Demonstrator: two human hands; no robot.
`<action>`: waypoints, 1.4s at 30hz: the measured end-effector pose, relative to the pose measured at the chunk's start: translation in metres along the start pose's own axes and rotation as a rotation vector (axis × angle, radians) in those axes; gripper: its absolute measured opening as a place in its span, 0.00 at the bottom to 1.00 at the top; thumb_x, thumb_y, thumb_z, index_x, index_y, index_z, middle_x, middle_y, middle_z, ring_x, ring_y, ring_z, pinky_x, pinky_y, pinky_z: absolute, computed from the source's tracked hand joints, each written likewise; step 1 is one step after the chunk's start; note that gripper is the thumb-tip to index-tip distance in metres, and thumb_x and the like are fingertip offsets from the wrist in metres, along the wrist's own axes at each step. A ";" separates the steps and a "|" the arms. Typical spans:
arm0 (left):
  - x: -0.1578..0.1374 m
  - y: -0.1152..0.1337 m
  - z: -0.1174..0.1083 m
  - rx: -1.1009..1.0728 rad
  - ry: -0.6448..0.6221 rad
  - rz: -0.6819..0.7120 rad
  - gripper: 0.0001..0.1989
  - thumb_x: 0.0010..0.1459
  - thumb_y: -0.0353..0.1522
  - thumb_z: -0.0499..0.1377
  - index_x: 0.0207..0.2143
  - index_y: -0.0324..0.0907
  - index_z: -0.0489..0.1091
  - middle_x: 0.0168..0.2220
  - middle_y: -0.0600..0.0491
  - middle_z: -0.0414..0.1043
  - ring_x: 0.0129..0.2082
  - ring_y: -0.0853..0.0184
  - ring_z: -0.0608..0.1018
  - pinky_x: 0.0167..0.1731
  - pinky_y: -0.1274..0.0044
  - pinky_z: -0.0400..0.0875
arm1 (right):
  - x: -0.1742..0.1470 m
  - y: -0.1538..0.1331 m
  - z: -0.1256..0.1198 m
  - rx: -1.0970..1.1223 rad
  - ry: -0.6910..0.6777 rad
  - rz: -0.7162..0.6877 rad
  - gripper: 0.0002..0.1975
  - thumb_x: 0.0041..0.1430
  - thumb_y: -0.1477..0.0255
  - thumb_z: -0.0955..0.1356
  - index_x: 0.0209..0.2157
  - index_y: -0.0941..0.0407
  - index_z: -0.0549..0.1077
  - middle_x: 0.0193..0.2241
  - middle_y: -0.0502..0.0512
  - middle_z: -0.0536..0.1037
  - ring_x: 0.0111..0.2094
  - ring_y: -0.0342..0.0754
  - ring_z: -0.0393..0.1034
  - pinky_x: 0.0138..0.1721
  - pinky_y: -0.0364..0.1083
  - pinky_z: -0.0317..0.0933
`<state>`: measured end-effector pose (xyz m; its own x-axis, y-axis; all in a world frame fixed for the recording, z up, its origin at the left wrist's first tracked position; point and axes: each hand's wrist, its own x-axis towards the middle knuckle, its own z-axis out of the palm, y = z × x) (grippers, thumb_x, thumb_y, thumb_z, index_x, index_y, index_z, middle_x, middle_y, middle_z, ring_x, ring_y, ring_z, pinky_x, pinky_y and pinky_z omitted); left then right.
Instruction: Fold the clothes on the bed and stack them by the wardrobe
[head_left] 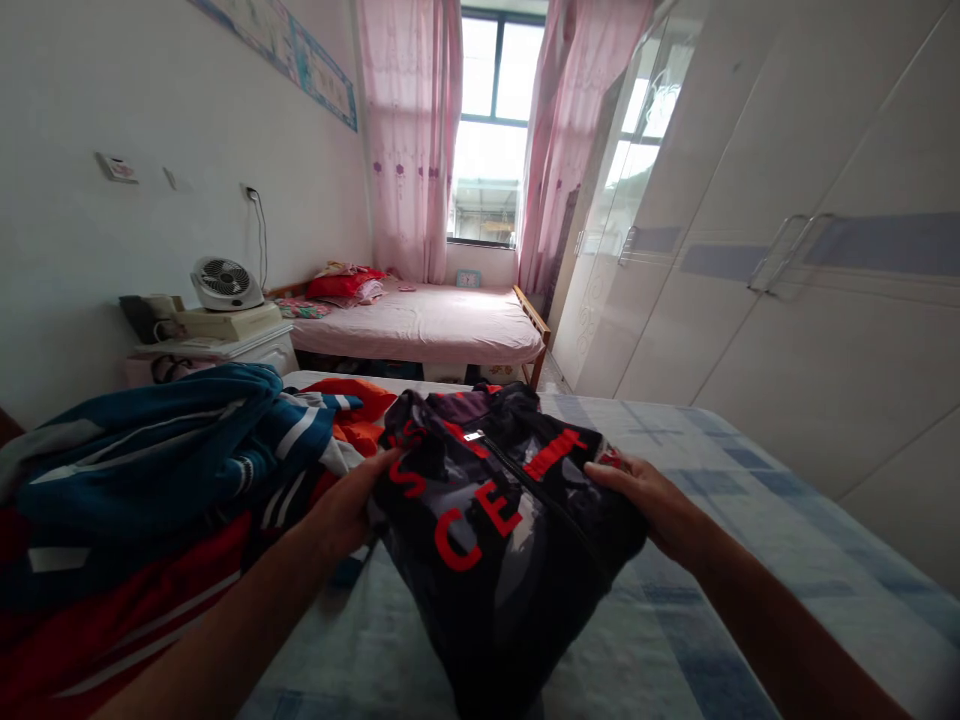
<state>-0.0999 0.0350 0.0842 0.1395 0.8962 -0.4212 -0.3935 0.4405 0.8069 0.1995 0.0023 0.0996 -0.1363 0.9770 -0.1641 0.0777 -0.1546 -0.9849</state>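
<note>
A black and grey zip-up jacket [517, 540] with large red letters is stretched between my hands above the bed nearest me. Its zipper runs down the front, with the collar on the far side. My left hand [360, 500] grips the jacket's left edge, its fingers partly hidden by the cloth. On the opposite edge, my right hand [645, 495] pinches the fabric, thumb on top. The lower part of the jacket hangs toward me, and its bottom runs out of the picture.
To the left lies a heap of clothes [165, 450] in blue, red and orange. Under the jacket spreads a blue-and-white checked sheet [720, 500]. Farther off are a pink bed [450, 320], a small fan [225, 283] on a cabinet, and a white wardrobe [750, 180] along the right.
</note>
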 end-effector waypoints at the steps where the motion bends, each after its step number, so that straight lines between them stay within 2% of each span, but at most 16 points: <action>1: 0.010 0.004 0.003 0.076 -0.020 0.011 0.06 0.51 0.29 0.59 0.31 0.35 0.73 0.26 0.47 0.77 0.27 0.61 0.79 0.28 0.73 0.75 | -0.015 0.009 -0.001 -0.024 0.042 0.019 0.24 0.50 0.57 0.68 0.44 0.58 0.72 0.34 0.56 0.79 0.33 0.50 0.73 0.37 0.46 0.66; 5: 0.045 -0.014 0.004 0.373 0.041 0.118 0.09 0.52 0.35 0.59 0.32 0.38 0.71 0.28 0.50 0.75 0.29 0.63 0.78 0.28 0.76 0.71 | -0.054 0.058 -0.015 -0.401 0.172 0.137 0.26 0.50 0.51 0.64 0.41 0.57 0.73 0.34 0.57 0.78 0.37 0.54 0.72 0.38 0.50 0.65; 9: 0.051 -0.037 -0.008 0.679 0.155 0.289 0.18 0.51 0.45 0.58 0.35 0.40 0.71 0.30 0.51 0.73 0.34 0.59 0.75 0.31 0.74 0.67 | -0.057 0.082 -0.039 -0.645 0.414 0.129 0.29 0.49 0.52 0.63 0.48 0.56 0.70 0.46 0.61 0.75 0.48 0.57 0.68 0.50 0.52 0.59; 12: 0.043 -0.040 -0.011 0.869 0.149 0.390 0.22 0.44 0.48 0.62 0.36 0.41 0.73 0.31 0.50 0.73 0.39 0.54 0.74 0.39 0.70 0.64 | -0.035 0.078 -0.050 -0.663 0.414 0.030 0.29 0.52 0.54 0.61 0.49 0.59 0.70 0.50 0.63 0.72 0.51 0.57 0.66 0.52 0.52 0.58; 15: 0.038 -0.038 -0.003 0.971 0.114 0.443 0.21 0.40 0.43 0.65 0.35 0.41 0.75 0.31 0.48 0.74 0.41 0.51 0.73 0.42 0.69 0.63 | 0.002 0.071 -0.048 -0.615 0.374 -0.009 0.26 0.52 0.57 0.63 0.47 0.61 0.71 0.46 0.64 0.75 0.50 0.58 0.66 0.52 0.53 0.58; 19: 0.043 -0.041 0.010 0.916 -0.034 0.449 0.21 0.49 0.39 0.58 0.45 0.40 0.72 0.35 0.49 0.77 0.38 0.58 0.77 0.38 0.73 0.68 | 0.046 0.069 -0.033 -0.443 0.291 -0.035 0.19 0.50 0.62 0.66 0.40 0.60 0.74 0.38 0.59 0.78 0.43 0.56 0.71 0.46 0.52 0.63; 21: 0.049 -0.046 0.012 0.833 -0.089 0.445 0.24 0.54 0.38 0.53 0.52 0.39 0.66 0.38 0.48 0.77 0.37 0.61 0.78 0.38 0.73 0.71 | 0.060 0.071 -0.029 -0.357 0.237 -0.086 0.19 0.51 0.63 0.65 0.43 0.59 0.73 0.38 0.56 0.79 0.39 0.52 0.73 0.41 0.50 0.66; 24: 0.059 -0.052 0.011 0.785 -0.062 0.443 0.22 0.53 0.35 0.54 0.50 0.36 0.66 0.35 0.46 0.77 0.35 0.60 0.79 0.37 0.70 0.73 | 0.067 0.074 -0.032 -0.323 0.241 -0.168 0.22 0.54 0.63 0.63 0.49 0.59 0.69 0.41 0.56 0.78 0.40 0.50 0.73 0.42 0.49 0.66; 26: 0.059 -0.053 0.012 0.828 0.027 0.489 0.21 0.50 0.32 0.55 0.48 0.36 0.68 0.39 0.44 0.76 0.42 0.55 0.77 0.44 0.66 0.71 | 0.064 0.075 -0.037 -0.394 0.314 -0.160 0.24 0.54 0.63 0.64 0.50 0.60 0.69 0.44 0.60 0.76 0.45 0.54 0.70 0.48 0.52 0.63; 29: 0.040 -0.049 0.021 0.906 0.134 0.681 0.22 0.51 0.32 0.55 0.51 0.40 0.67 0.55 0.44 0.66 0.58 0.54 0.64 0.59 0.63 0.53 | 0.049 0.071 -0.036 -0.566 0.441 -0.182 0.28 0.56 0.62 0.63 0.56 0.60 0.63 0.55 0.64 0.66 0.58 0.56 0.57 0.58 0.57 0.49; 31: 0.019 -0.050 0.031 1.060 0.075 0.909 0.22 0.55 0.34 0.54 0.53 0.43 0.66 0.60 0.48 0.60 0.63 0.57 0.56 0.63 0.65 0.46 | 0.035 0.067 -0.028 -0.737 0.448 -0.299 0.29 0.59 0.60 0.61 0.60 0.57 0.58 0.61 0.60 0.58 0.62 0.54 0.48 0.61 0.56 0.42; 33: 0.001 -0.059 0.035 1.283 -0.052 1.075 0.23 0.57 0.37 0.55 0.55 0.48 0.65 0.63 0.52 0.56 0.64 0.56 0.52 0.63 0.63 0.43 | 0.023 0.067 -0.014 -0.906 0.353 -0.390 0.29 0.61 0.58 0.60 0.61 0.53 0.56 0.64 0.57 0.53 0.64 0.53 0.43 0.62 0.57 0.40; 35: -0.007 -0.077 0.032 1.475 -0.132 1.041 0.26 0.57 0.42 0.55 0.58 0.50 0.62 0.64 0.54 0.52 0.65 0.54 0.50 0.63 0.60 0.41 | 0.017 0.073 0.001 -1.006 0.179 -0.360 0.28 0.61 0.57 0.59 0.61 0.51 0.57 0.64 0.55 0.52 0.65 0.54 0.39 0.62 0.59 0.38; 38: 0.000 -0.107 0.015 1.637 -0.116 0.840 0.31 0.58 0.46 0.52 0.61 0.46 0.56 0.65 0.50 0.50 0.65 0.55 0.52 0.62 0.61 0.45 | 0.017 0.086 0.014 -1.067 -0.006 -0.268 0.28 0.62 0.56 0.58 0.61 0.50 0.58 0.63 0.55 0.54 0.65 0.56 0.39 0.61 0.61 0.36; 40: 0.008 -0.118 0.006 1.675 -0.082 0.806 0.32 0.58 0.47 0.50 0.62 0.43 0.53 0.65 0.49 0.50 0.65 0.58 0.52 0.62 0.63 0.46 | 0.020 0.093 0.014 -1.041 0.032 -0.285 0.27 0.61 0.58 0.59 0.60 0.51 0.60 0.63 0.56 0.55 0.64 0.55 0.42 0.61 0.60 0.39; 42: 0.012 -0.120 0.001 1.684 -0.070 0.825 0.31 0.59 0.46 0.48 0.62 0.43 0.54 0.64 0.49 0.51 0.65 0.60 0.52 0.63 0.64 0.44 | 0.022 0.097 0.008 -0.959 0.217 -0.321 0.25 0.60 0.61 0.61 0.58 0.54 0.62 0.62 0.59 0.57 0.63 0.53 0.47 0.61 0.56 0.44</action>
<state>-0.0499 -0.0068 -0.0169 0.4550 0.8640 0.2157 0.8116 -0.5020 0.2988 0.1964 0.0077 0.0002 -0.1161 0.9717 0.2056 0.8366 0.2073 -0.5071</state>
